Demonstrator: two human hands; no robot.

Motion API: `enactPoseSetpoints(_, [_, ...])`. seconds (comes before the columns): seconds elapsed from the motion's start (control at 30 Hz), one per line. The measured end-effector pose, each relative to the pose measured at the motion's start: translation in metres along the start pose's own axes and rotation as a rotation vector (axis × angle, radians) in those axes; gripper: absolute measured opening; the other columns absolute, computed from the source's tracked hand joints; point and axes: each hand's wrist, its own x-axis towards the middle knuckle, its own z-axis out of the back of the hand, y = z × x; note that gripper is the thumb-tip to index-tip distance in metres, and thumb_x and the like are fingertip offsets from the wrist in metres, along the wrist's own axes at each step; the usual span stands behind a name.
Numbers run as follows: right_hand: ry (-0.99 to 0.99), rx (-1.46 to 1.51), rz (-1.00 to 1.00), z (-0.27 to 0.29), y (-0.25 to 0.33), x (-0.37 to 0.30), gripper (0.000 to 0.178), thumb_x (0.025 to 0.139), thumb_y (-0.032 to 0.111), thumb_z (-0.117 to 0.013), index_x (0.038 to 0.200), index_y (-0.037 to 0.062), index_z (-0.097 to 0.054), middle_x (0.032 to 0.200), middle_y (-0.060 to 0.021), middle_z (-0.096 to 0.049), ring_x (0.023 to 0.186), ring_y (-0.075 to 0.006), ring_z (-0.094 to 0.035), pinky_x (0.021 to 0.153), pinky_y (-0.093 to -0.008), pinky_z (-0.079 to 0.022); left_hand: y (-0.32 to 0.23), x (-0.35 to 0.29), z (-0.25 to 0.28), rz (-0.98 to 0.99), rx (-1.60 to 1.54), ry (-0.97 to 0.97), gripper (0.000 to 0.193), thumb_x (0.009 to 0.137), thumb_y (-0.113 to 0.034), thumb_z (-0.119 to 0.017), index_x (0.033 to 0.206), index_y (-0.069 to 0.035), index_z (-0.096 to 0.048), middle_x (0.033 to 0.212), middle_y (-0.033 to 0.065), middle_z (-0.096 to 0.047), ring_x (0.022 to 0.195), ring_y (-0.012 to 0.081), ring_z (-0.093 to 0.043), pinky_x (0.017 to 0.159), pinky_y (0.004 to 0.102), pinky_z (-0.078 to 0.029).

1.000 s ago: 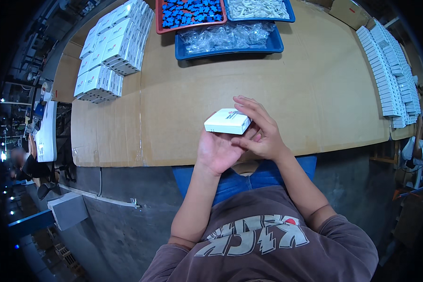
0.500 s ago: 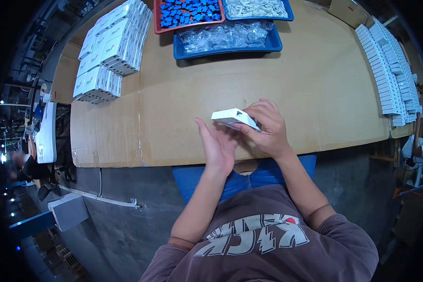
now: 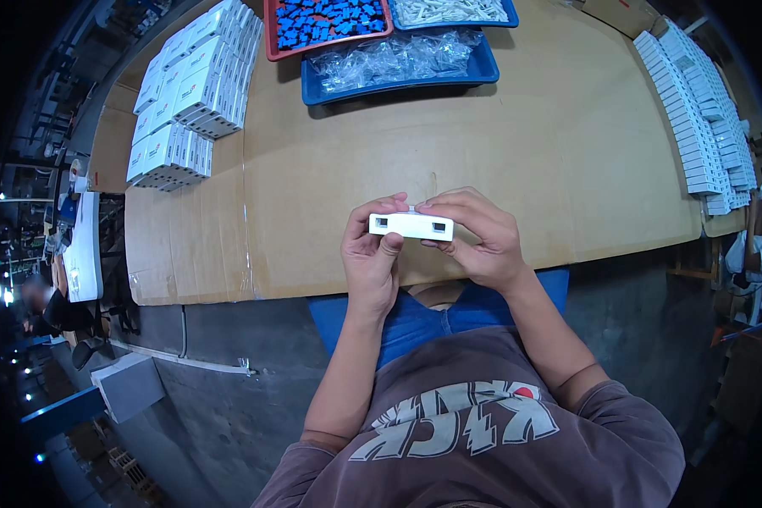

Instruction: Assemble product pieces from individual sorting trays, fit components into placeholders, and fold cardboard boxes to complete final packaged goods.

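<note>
A flat white box-shaped unit (image 3: 411, 225) with two square dark port openings in its narrow side is held above the near part of the table. That side faces me. My left hand (image 3: 371, 254) grips its left end, thumb below the edge and fingers over the top. At the other end, my right hand (image 3: 483, 237) closes on it with the fingers along the far upper edge and the thumb underneath. The unit's far side is hidden behind the front face and my fingers.
Stacked white units (image 3: 190, 89) stand at the table's far left, and rows of white units (image 3: 690, 118) at the far right. At the back lie a red tray (image 3: 273, 34) of blue pieces, a blue tray (image 3: 315, 91) of clear plastic bags and another blue tray (image 3: 513, 13) of white pieces.
My left hand, open beside the unit before, has closed on its left end. The unit has turned so that its side with two ports faces me. The view has shifted slightly.
</note>
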Motion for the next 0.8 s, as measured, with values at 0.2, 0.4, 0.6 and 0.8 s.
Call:
enactPoseSetpoints(0.2, [-0.056, -0.024, 0.079, -0.002, 0.002, -0.001, 0.037, 0.074, -0.006, -0.074, 0.110, -0.0027, -0.075, 0.107, -0.0156, -0.076, 0.099, -0.0310, -0.072, 0.085, -0.0377, -0.058, -0.004, -0.001, -0.001, -0.050, 0.038, 0.042, 0.040, 0.088, -0.025, -0.084, 0.118, -0.007, -0.064, 0.119, 0.0096, -0.069, 0.135, 0.0298, -0.054, 0.120, 0.0458, -0.039])
enactPoseSetpoints(0.4, [-0.098, 0.021, 0.047, -0.007, -0.003, -0.007, 0.039, 0.075, -0.009, -0.071, 0.113, -0.0003, -0.076, 0.110, -0.0145, -0.077, 0.102, -0.0305, -0.073, 0.090, -0.0392, -0.058, -0.010, 0.000, -0.018, -0.054, 0.151, -0.036, 0.061, 0.090, -0.022, -0.084, 0.140, -0.007, -0.055, 0.139, 0.0151, -0.061, 0.139, 0.0284, -0.051, 0.120, 0.0432, -0.038])
enactPoseSetpoints(0.6, [-0.010, 0.042, 0.021, -0.002, -0.006, -0.007, 0.041, 0.084, 0.015, -0.084, 0.122, 0.0026, -0.075, 0.121, -0.0162, -0.074, 0.120, -0.0321, -0.068, 0.112, -0.0477, -0.046, -0.021, -0.004, -0.022, 0.232, -0.155, -0.128, 0.082, 0.089, -0.010, -0.080, 0.158, -0.005, -0.035, 0.155, 0.0189, -0.046, 0.140, 0.0262, -0.049, 0.119, 0.0398, -0.039])
enactPoseSetpoints(0.8, [0.099, 0.250, -0.291, 0.001, -0.013, -0.008, 0.051, 0.097, 0.036, -0.074, 0.137, 0.0054, -0.066, 0.136, -0.0137, -0.065, 0.131, -0.0287, -0.060, 0.113, -0.0420, -0.045, -0.021, 0.003, -0.018, -0.024, 0.285, -0.056, 0.088, 0.082, -0.003, -0.078, 0.158, -0.005, -0.033, 0.158, 0.0187, -0.040, 0.140, 0.0269, -0.048, 0.116, 0.0421, -0.042])
